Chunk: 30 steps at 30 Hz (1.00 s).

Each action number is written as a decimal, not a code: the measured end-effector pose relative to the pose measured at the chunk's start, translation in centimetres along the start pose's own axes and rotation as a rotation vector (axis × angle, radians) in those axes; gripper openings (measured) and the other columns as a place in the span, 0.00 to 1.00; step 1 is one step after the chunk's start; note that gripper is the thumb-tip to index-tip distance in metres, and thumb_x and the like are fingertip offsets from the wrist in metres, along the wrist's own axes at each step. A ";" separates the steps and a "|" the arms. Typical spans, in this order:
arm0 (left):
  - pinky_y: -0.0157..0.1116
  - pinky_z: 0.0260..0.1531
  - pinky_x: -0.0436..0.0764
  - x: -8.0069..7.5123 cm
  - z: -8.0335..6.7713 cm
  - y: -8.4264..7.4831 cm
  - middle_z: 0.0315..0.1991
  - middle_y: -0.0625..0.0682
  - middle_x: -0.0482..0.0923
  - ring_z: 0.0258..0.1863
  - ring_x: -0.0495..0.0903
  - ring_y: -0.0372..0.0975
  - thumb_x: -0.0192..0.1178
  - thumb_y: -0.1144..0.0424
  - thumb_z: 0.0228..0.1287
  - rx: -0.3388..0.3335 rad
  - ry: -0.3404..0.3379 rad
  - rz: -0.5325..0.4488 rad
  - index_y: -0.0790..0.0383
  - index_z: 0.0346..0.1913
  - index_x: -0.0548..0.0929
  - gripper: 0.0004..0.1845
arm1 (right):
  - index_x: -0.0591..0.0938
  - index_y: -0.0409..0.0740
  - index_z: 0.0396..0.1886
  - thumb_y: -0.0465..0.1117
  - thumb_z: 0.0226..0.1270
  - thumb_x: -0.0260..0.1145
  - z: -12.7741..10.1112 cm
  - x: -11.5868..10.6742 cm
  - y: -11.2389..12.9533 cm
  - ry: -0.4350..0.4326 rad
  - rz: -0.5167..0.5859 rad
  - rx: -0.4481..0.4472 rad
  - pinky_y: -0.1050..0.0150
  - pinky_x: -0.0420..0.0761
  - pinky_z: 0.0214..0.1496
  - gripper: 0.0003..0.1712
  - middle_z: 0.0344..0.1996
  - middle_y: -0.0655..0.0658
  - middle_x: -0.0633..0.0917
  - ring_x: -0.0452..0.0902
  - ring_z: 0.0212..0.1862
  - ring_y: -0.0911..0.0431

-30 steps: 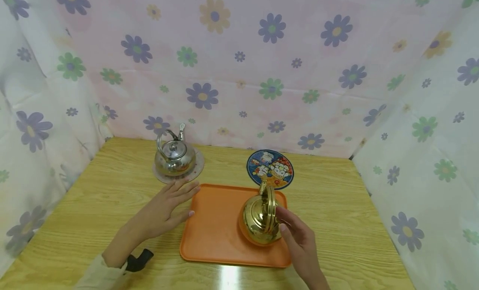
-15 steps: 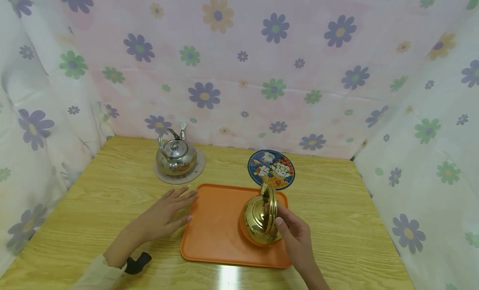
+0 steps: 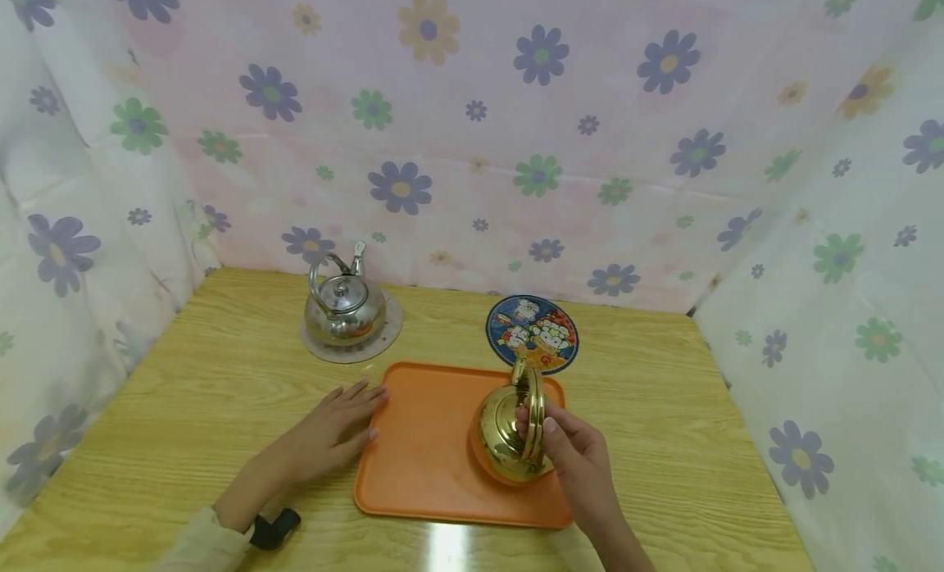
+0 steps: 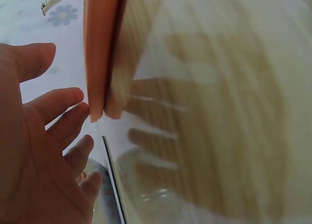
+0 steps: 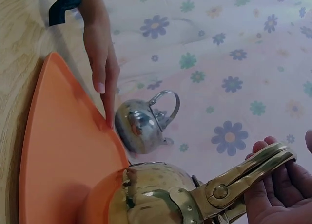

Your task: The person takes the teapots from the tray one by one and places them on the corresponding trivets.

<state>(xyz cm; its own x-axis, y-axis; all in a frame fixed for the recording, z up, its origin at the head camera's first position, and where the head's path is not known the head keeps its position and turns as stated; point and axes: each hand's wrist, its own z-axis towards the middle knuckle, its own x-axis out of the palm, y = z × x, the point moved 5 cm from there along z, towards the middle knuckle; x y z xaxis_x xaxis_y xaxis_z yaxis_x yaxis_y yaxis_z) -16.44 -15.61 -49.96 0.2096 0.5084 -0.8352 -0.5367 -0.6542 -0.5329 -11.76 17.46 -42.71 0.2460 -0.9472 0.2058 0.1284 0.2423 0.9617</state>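
Observation:
A shiny gold kettle (image 3: 507, 434) stands on the right part of an orange tray (image 3: 428, 441), its spout toward the back. My right hand (image 3: 586, 465) grips the kettle's upright handle, with fingers passed through it and the thumb on the near side. In the right wrist view those fingers (image 5: 278, 185) curl under the gold handle (image 5: 243, 180). My left hand (image 3: 317, 437) lies at the tray's left edge, fingers extended and fingertips at the rim. The left wrist view shows these relaxed fingers (image 4: 68, 121) beside the orange rim (image 4: 101, 53), holding nothing.
A silver kettle (image 3: 345, 314) sits on a pale round mat (image 3: 391, 330) at the back left. Behind the tray lies a round blue patterned mat (image 3: 533, 330). Flowered cloth (image 3: 472, 146) encloses the wooden table (image 3: 664, 424) at the back and sides.
My left hand has lowered and drawn back slightly to the tray's left rim. My right fingers have gone through the gold kettle's handle and closed round it. The kettle stays in place.

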 end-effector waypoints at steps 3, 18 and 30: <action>0.66 0.73 0.53 0.2 -0.1 0.2 0.76 0.58 0.65 0.77 0.57 0.60 0.57 0.53 0.76 -0.011 0.003 0.007 0.64 0.74 0.70 0.30 | 0.63 0.09 0.65 0.35 0.83 0.51 0.1 -0.1 -0.2 -0.032 0.017 0.055 0.64 0.83 0.58 0.28 0.48 0.49 0.90 0.87 0.51 0.60; 0.72 0.68 0.54 0.7 -0.3 1.7 0.77 0.58 0.63 0.76 0.57 0.64 0.60 0.52 0.73 0.040 -0.007 -0.042 0.63 0.76 0.67 0.34 | 0.74 0.16 0.60 0.38 0.79 0.60 1.5 -0.8 -0.1 -0.050 -0.001 0.188 0.65 0.88 0.44 0.25 0.38 0.49 0.91 0.88 0.40 0.59; 0.74 0.68 0.41 1.4 -0.4 2.4 0.77 0.62 0.61 0.76 0.51 0.68 0.64 0.57 0.70 0.022 -0.041 -0.268 0.64 0.75 0.68 0.34 | 0.89 0.35 0.43 0.32 0.74 0.64 2.5 -1.2 0.0 -0.028 0.017 0.153 0.65 0.88 0.32 0.08 0.31 0.48 0.90 0.88 0.30 0.60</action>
<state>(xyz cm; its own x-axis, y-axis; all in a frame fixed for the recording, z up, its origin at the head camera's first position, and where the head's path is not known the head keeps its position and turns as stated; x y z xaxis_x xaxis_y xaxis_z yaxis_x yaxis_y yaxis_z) -17.12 -16.65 -52.47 0.3139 0.6841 -0.6584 -0.4839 -0.4814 -0.7309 -14.50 18.08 -42.53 0.2196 -0.9493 0.2249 -0.0240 0.2252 0.9740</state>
